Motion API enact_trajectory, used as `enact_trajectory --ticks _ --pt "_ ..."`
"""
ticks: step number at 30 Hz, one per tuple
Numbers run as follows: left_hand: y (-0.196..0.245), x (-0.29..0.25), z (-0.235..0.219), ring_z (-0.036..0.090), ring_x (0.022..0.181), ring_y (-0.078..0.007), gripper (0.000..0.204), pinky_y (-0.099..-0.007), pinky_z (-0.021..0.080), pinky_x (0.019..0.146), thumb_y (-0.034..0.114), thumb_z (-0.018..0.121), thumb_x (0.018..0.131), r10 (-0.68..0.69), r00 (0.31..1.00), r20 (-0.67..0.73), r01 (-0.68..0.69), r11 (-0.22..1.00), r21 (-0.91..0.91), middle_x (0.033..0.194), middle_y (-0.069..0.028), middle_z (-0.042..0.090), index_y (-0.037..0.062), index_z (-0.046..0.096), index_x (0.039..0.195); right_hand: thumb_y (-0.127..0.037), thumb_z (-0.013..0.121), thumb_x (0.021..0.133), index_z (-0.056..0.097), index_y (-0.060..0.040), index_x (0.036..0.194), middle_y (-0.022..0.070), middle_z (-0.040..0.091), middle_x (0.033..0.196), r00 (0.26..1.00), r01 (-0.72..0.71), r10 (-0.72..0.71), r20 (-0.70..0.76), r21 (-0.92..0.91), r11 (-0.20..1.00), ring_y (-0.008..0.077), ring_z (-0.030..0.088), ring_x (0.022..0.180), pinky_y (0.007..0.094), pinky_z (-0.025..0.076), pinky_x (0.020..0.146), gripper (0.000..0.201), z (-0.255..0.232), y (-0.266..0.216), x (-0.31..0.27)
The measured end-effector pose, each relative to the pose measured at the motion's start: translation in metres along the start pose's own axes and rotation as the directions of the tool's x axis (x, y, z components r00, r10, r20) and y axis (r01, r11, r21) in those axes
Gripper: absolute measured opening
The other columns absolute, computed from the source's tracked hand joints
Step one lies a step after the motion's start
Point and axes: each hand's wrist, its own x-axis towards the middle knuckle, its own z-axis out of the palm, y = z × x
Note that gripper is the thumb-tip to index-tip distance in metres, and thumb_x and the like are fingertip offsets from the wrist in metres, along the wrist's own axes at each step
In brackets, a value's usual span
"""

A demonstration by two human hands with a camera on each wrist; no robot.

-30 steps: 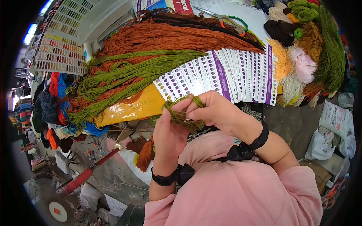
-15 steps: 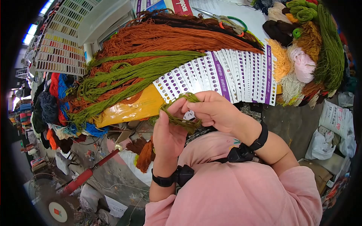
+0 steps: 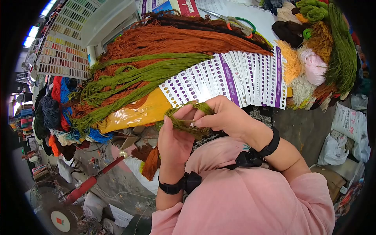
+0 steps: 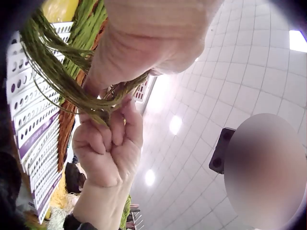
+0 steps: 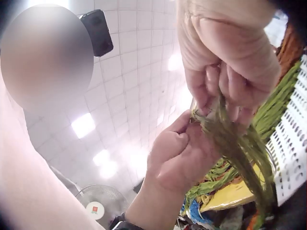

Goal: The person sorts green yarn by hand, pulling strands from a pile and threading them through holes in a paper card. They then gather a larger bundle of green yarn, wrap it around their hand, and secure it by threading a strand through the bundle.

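Observation:
A small looped skein of olive-green yarn (image 3: 178,121) is held between both hands, in front of the pink shirt. My left hand (image 3: 174,139) grips it from the left, with strands looped over its fingers and the thumb upright beside them. From the right, my right hand (image 3: 225,113) pinches strands with curled fingers; its knuckles face up. In the right wrist view the yarn (image 5: 235,148) hangs down past the left palm (image 5: 177,158). The left wrist view shows the right fingers (image 4: 103,139) bunched tight at the yarn.
Behind the hands lie long green yarn hanks (image 3: 133,76), rust-brown yarn (image 3: 176,37) and fanned white-and-purple punched cards (image 3: 235,78). Scissors (image 3: 219,15) lie at the back. More coloured skeins (image 3: 313,64) pile at the right. A fan (image 3: 58,211) stands lower left.
The right fingers have folded in and then reached forward again at the yarn, thumb pointing left. The skein and left hand have moved slightly left.

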Motion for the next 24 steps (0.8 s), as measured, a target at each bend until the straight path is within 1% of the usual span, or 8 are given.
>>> enact_trajectory --ticks 5,9,12,14,16,18,21,24 --pt "-0.014 0.000 -0.003 0.051 0.093 -0.0214 0.029 -0.0324 0.040 0.082 0.022 0.041 0.086 0.249 0.969 -0.009 -0.225 0.893 0.390 0.102 -0.0142 0.052 -0.0014 0.052 0.098 -0.002 0.054 0.073 0.053 -0.0019 0.074 0.0038 0.055 0.065 0.984 0.113 -0.144 0.110 0.249 0.962 0.0053 0.039 0.048 0.0179 0.032 0.043 0.002 -0.002 0.009 0.005" --pt "0.003 0.002 -0.011 0.049 0.058 -0.0145 0.030 -0.0261 0.042 0.054 0.024 0.042 0.086 0.086 0.984 0.153 -0.055 0.978 -0.201 0.085 -0.0132 0.055 0.0053 0.039 0.063 -0.007 0.050 0.077 0.049 -0.0038 0.076 0.0002 0.045 0.055 0.932 -0.168 0.012 0.362 0.402 0.900 0.0065 0.034 0.043 0.0183 0.027 0.040 0.003 -0.025 0.004 -0.009" --pt "0.007 0.007 0.023 0.039 0.040 -0.0089 0.030 -0.0192 0.032 0.038 0.022 0.034 0.089 0.028 0.999 0.026 -0.036 0.924 0.381 0.072 -0.0099 0.053 0.0065 0.039 0.063 -0.007 0.051 0.075 0.049 -0.0039 0.073 -0.0014 0.041 0.053 0.878 -0.321 0.135 0.460 0.356 0.878 0.0063 0.031 0.043 0.0190 0.024 0.040 0.004 -0.036 -0.005 -0.015" --pt "0.021 0.016 0.024 0.039 0.038 -0.0091 0.029 -0.0196 0.031 0.037 0.021 0.035 0.088 -0.317 0.942 0.114 0.193 0.786 0.587 0.070 -0.0117 0.055 0.0061 0.040 0.063 -0.007 0.054 0.073 0.053 -0.0027 0.069 -0.0005 0.044 0.054 0.946 -0.098 0.114 0.304 -0.067 0.993 0.0068 0.034 0.044 0.0193 0.027 0.041 0.006 -0.035 -0.021 -0.024" --pt "0.042 0.020 0.016 0.040 0.038 -0.0091 0.027 -0.0200 0.031 0.036 0.020 0.038 0.087 -0.493 0.860 0.134 0.325 0.730 0.602 0.065 -0.0122 0.055 0.0051 0.042 0.065 -0.008 0.056 0.071 0.055 -0.0021 0.066 0.0004 0.048 0.056 0.958 0.287 -0.197 0.210 -0.649 0.705 0.0070 0.038 0.045 0.0193 0.028 0.042 0.007 -0.034 -0.038 -0.035" --pt "0.061 0.020 0.000 0.037 0.037 -0.0085 0.025 -0.0201 0.030 0.035 0.018 0.038 0.086 -0.348 0.936 0.055 0.265 0.800 0.538 0.063 -0.0103 0.053 0.0050 0.043 0.065 -0.010 0.056 0.074 0.058 -0.0015 0.071 0.0045 0.055 0.064 0.947 0.288 -0.175 0.270 -0.465 0.837 0.0092 0.045 0.052 0.0197 0.033 0.044 0.009 -0.043 -0.050 -0.042" --pt "0.090 0.013 -0.062 0.023 0.035 -0.0063 0.027 -0.0196 0.019 0.033 0.015 0.036 0.085 -0.114 0.966 -0.231 0.073 0.982 -0.177 0.049 0.0004 0.036 0.0084 0.036 0.059 -0.010 0.052 0.078 0.053 0.0010 0.088 0.0078 0.055 0.078 0.871 0.416 -0.425 0.245 0.088 0.905 0.0097 0.047 0.059 0.0206 0.038 0.045 0.015 -0.056 -0.086 -0.056" --pt "0.134 -0.017 -0.175 0.014 0.037 -0.0065 0.031 -0.0215 0.010 0.034 0.013 0.035 0.084 -0.029 0.926 -0.377 -0.163 0.869 -0.467 0.046 0.0042 0.016 0.0124 0.027 0.054 -0.008 0.043 0.083 0.043 0.0038 0.088 0.0061 0.045 0.076 0.786 0.265 -0.583 0.207 0.738 0.620 0.0083 0.042 0.058 0.0233 0.044 0.051 0.013 -0.107 -0.122 -0.065"
